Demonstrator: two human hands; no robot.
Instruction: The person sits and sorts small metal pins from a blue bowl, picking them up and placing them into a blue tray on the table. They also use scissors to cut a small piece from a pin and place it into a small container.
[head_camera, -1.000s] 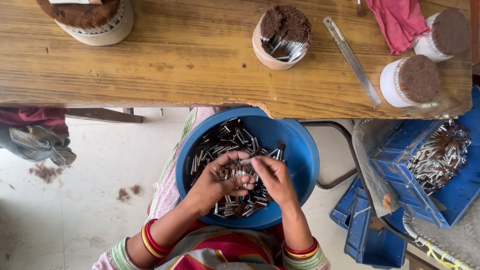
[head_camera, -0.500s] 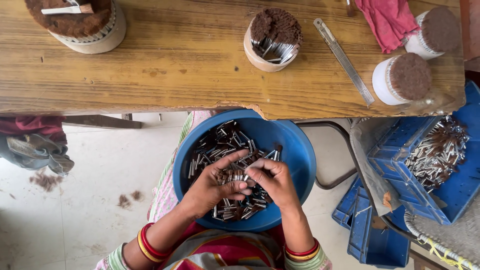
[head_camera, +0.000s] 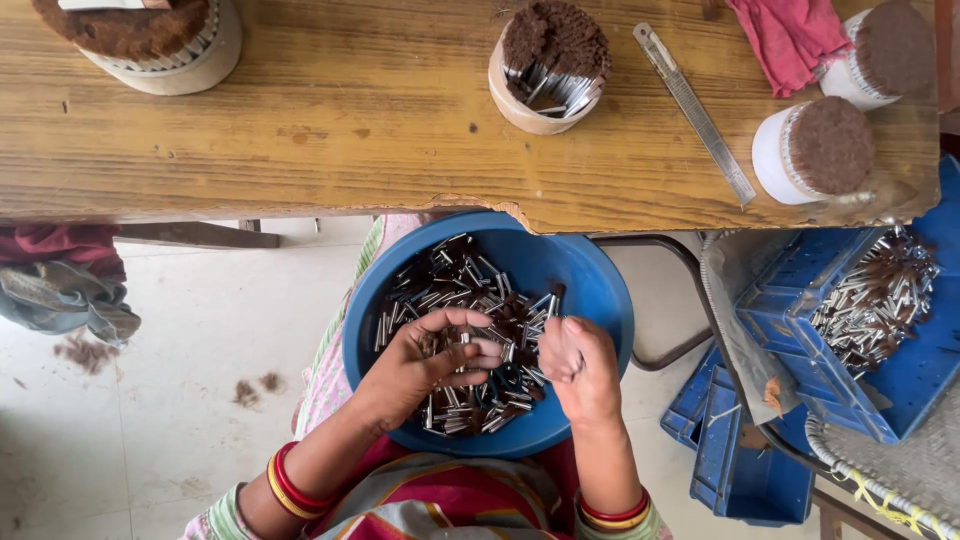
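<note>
Left grip (head_camera: 430, 362) cups ferrules (head_camera: 470, 300) in our blue bowl (head_camera: 600, 290); right grip (head_camera: 578, 365) pinches a few; worktop (head_camera: 330, 140) above.

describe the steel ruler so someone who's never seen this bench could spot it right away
Start at the long wooden tabletop across the top of the view and go to its right half. Between the open cup of brush tufts and the two white cups capped with brown bristle lies the steel ruler, running diagonally. It is the only flat, thin, silver strip there; everything near it is round, or is the pink cloth.
</note>
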